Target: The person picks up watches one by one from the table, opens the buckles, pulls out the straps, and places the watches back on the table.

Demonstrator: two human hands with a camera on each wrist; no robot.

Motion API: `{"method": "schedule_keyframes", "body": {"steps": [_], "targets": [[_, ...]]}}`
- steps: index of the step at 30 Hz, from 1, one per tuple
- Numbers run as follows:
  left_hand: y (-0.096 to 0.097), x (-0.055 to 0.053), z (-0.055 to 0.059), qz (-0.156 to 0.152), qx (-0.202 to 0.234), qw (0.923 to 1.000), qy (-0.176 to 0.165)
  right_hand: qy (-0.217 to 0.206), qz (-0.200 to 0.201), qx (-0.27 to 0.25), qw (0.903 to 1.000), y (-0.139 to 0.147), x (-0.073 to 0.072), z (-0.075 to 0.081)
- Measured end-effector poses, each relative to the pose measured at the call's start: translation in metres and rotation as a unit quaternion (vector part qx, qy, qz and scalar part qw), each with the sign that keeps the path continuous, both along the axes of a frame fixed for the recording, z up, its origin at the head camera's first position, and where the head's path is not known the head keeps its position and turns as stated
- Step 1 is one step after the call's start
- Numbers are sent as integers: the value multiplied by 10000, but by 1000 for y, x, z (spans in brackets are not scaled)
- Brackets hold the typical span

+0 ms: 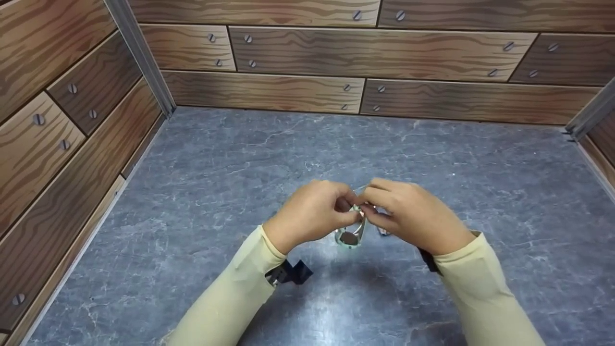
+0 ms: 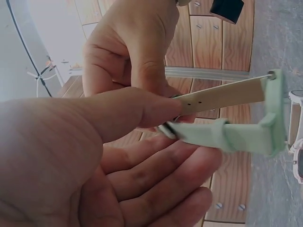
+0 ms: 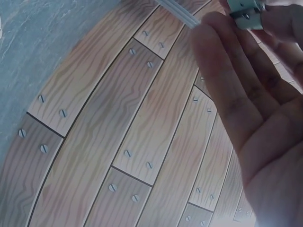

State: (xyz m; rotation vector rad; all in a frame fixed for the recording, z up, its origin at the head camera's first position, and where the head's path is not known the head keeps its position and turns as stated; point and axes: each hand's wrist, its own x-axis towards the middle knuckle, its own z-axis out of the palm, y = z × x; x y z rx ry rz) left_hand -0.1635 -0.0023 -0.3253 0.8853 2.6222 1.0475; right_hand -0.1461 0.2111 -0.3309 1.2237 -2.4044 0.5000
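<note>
A mint green wristwatch point(image 1: 349, 240) hangs in a closed loop between both hands, above the table. Its strap point(image 2: 246, 137) shows buckle, keeper loop and holes in the left wrist view. My left hand point(image 1: 312, 211) pinches the strap near the buckle between thumb and fingers. From the other side, my right hand point(image 1: 413, 211) grips the strap at the same end, fingertips close to the left ones. In the right wrist view a short piece of strap point(image 3: 248, 20) shows at the fingertips. The watch face is mostly turned away.
A second, pale watch point(image 2: 296, 161) lies on the table, partly hidden by my right hand in the head view. The grey marbled tabletop point(image 1: 240, 158) is bordered by wood-patterned walls point(image 1: 298, 53) at the back and sides. A black wrist device point(image 1: 295, 272) sits under the left sleeve.
</note>
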Motion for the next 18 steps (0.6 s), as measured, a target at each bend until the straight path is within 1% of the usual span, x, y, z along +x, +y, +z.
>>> {"method": "schedule_keyframes", "body": {"steps": [3,5,10,13,18], "targets": [[0,-1,1,171,202,9996,-18,69,-4,-189,9998,0,-1,-1],[1,-1,1,238,312,9992,73,129,-3,-291,9995,0,-2,0],[0,-1,2,283,490,9977,381,391,48,-420,9983,-1,-4,1],[0,0,3,297,578,9967,484,599,115,-513,9968,-2,-5,1],[-1,0,4,319,710,9960,442,869,153,-713,9935,-2,-7,1]]}}
